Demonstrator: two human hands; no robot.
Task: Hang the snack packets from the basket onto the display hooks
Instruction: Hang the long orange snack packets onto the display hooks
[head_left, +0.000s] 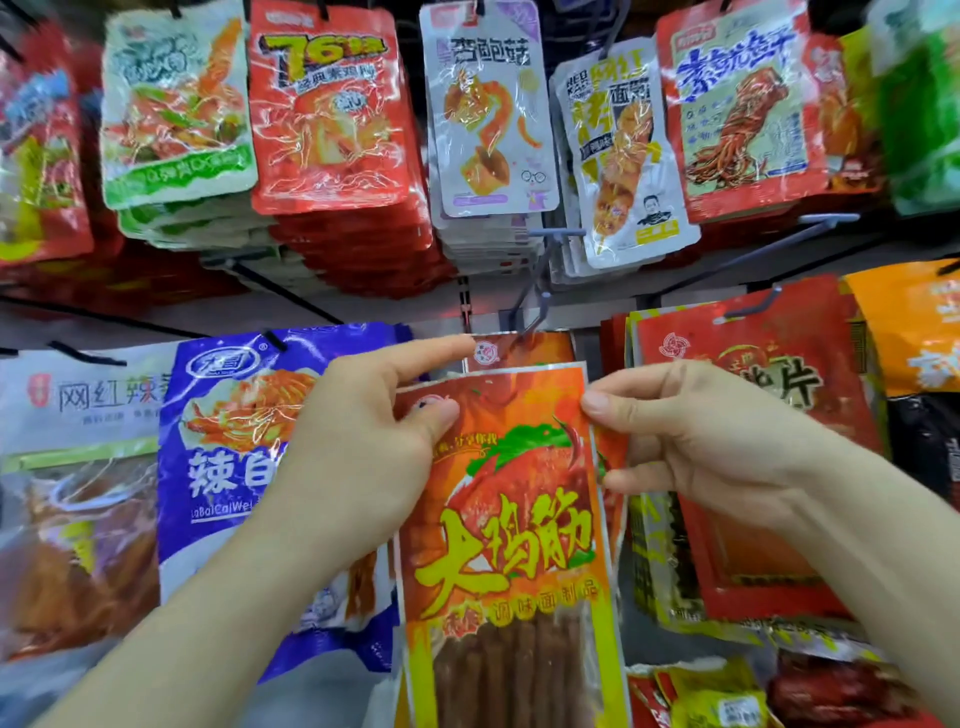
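Note:
An orange snack packet with yellow lettering and brown sticks in its window hangs upright in the middle. My left hand pinches its top left corner, thumb in front, index finger stretched behind toward another like packet. My right hand pinches the top right edge between thumb and fingers. A grey display hook juts out just above the packet's top edge. The basket is out of view.
Full hooks surround the spot: a blue packet at left, a red packet at right, and rows of red, green and white packets overhead. More packets lie at bottom right.

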